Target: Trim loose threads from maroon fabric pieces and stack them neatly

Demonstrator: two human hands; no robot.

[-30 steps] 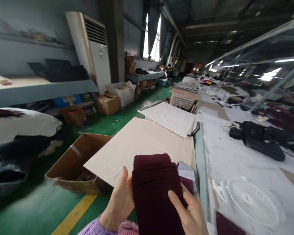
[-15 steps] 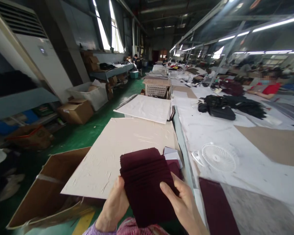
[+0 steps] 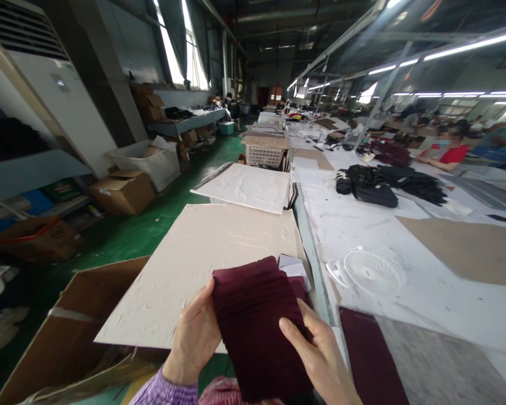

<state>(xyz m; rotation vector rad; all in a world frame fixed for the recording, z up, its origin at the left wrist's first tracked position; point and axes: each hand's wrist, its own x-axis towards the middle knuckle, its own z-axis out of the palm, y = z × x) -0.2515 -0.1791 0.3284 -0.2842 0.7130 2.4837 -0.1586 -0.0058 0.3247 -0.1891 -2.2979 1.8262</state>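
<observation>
A stack of dark maroon fabric pieces [image 3: 257,320] is held up in front of me, its layered edges fanned into ridges near the top. My left hand [image 3: 198,326] grips the stack's left edge, thumb at the upper left corner and fingers behind the cloth. On the right side, my right hand [image 3: 318,349] pinches it with the thumb on the front face; its other fingers are partly hidden. Below the stack lies a cream board [image 3: 168,270]. On that board, just behind my right hand, are folded pale grey pieces [image 3: 294,265] beside more maroon cloth.
To the right, a long white-covered table [image 3: 333,225] carries a white fan [image 3: 371,271], a maroon strip [image 3: 369,354] and black garments [image 3: 371,185]. An open cardboard box [image 3: 84,315] stands on the floor at left. A person in red [image 3: 449,154] sits across the table.
The view has swung right, bringing more of the table into sight. My left thumb has moved up to the stack's top left corner, and the ridges there look flatter.
</observation>
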